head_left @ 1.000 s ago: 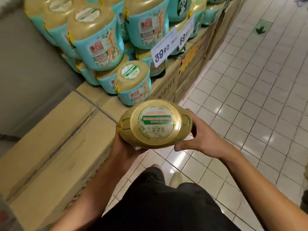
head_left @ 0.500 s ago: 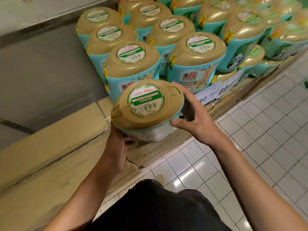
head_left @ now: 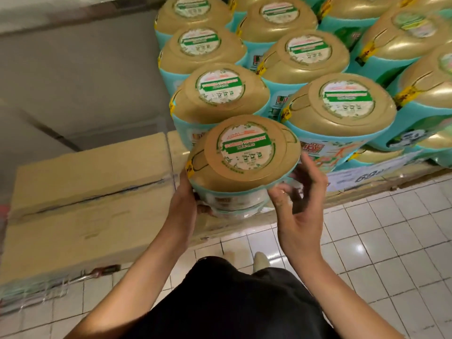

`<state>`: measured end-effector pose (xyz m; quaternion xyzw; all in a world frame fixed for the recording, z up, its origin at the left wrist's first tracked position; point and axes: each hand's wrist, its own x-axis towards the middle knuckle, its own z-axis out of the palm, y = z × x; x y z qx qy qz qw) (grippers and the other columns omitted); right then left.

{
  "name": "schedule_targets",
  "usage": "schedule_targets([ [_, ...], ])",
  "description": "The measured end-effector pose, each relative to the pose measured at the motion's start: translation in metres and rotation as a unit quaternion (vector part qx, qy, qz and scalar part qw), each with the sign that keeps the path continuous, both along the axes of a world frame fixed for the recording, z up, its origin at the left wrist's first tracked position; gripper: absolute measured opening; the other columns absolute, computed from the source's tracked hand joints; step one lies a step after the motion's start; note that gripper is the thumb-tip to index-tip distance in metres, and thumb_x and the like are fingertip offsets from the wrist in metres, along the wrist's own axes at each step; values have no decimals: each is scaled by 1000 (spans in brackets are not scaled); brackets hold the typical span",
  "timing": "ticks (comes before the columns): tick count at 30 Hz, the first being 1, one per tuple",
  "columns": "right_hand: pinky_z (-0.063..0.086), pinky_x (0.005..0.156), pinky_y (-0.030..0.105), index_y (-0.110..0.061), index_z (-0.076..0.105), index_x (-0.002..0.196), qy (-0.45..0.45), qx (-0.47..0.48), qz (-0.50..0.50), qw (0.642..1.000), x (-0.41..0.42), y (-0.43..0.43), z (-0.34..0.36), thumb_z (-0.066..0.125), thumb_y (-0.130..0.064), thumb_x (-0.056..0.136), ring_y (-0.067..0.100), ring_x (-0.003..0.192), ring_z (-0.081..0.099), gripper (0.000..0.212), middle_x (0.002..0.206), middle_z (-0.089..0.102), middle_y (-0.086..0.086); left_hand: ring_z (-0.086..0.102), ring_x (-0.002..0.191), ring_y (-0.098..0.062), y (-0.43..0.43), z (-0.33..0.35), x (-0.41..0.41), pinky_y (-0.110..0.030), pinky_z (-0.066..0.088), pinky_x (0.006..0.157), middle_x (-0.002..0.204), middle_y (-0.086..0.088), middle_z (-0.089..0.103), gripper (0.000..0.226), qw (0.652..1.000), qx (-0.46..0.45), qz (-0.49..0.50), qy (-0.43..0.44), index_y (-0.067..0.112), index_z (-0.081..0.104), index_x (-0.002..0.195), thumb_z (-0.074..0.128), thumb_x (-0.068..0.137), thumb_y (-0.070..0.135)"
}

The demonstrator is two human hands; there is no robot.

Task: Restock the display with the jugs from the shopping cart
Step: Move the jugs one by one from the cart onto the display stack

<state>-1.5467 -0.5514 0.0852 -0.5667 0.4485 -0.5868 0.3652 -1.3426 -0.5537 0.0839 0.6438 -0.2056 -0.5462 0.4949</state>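
Head view, OP: I've got one jug [head_left: 244, 152] at the front edge of the display, just ahead of the stacked jugs [head_left: 220, 94] and over the cardboard base. I can't tell if its bottom is down yet.

QA: Hands?

OP: Left hand [head_left: 187, 204] is wrapped round the jug's lower left side and looks to be carrying the load. Right hand [head_left: 298, 211] is splayed, fingers loose, with only the fingertips [head_left: 305, 159] against the right rim. It's steadying, not grasping.

QA: Progress?

OP: The display looks mostly built, several rows deep and stacked. This jug is in its slot or nearly there, so I'd call this placement almost done. What's left is to seat it and let go. The shopping cart is out of frame, so I can't say how many jugs remain.

QA: Space left?

OP: The cardboard box [head_left: 93, 192] to the left has a bare top. The price tag [head_left: 367, 177] is to the right.
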Motion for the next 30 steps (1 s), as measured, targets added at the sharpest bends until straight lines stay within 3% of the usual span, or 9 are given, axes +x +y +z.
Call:
schedule_targets([
  [3,52,99,31,-17,32,158,-15,22,44,999,-2,2,-8,82,-19,90,23,126,56,84,143,50,2,71,62,-5,1,1,-10,-23,51,46,78,6,78,46,998,-1,67,-13,38,75,91,35,110,49],
  [6,52,102,35,-24,33,156,7,15,62,998,-11,8,-17,83,-10,87,31,123,57,85,140,45,15,69,64,-1,11,5,-19,-23,52,50,75,10,74,46,995,-20,90,-43,23,69,106,30,113,48],
  [10,52,92,38,-39,47,131,-1,14,66,998,-26,27,-32,73,-20,93,28,100,59,50,121,50,0,62,71,-9,34,8,-28,-27,51,55,87,0,66,54,989,-40,133,-55,11,65,115,33,110,55],
  [13,51,81,37,-39,53,113,46,60,157,985,-27,42,-38,66,-23,96,25,93,58,27,106,53,-5,63,76,-14,62,5,-26,-27,51,59,96,-4,66,56,984,-38,166,-45,14,64,120,39,101,60],
  [16,49,80,27,-32,56,103,94,112,291,945,-7,53,-38,63,-22,95,21,91,60,14,99,56,-7,65,78,-17,103,2,-14,-27,51,60,92,-2,69,52,979,-41,195,-44,16,68,114,41,98,57],
  [21,52,80,22,-20,65,101,180,153,466,853,60,72,-39,66,-11,98,14,91,66,9,99,68,-10,68,77,-16,206,-8,25,-25,53,60,90,-1,73,48,955,-19,287,-70,13,71,111,43,99,50],
  [27,56,76,41,-32,67,99,231,180,564,772,173,137,-46,63,-29,101,17,84,67,5,90,67,-19,68,84,-23,372,-31,82,-32,54,68,93,-4,72,36,911,22,405,-77,17,72,104,44,104,40],
  [30,54,72,24,-36,69,96,243,182,604,737,234,190,-52,64,-19,105,11,77,66,20,86,69,-12,69,82,-21,463,-43,112,-31,55,67,93,-5,74,41,885,42,459,-72,16,73,104,45,97,45],
])
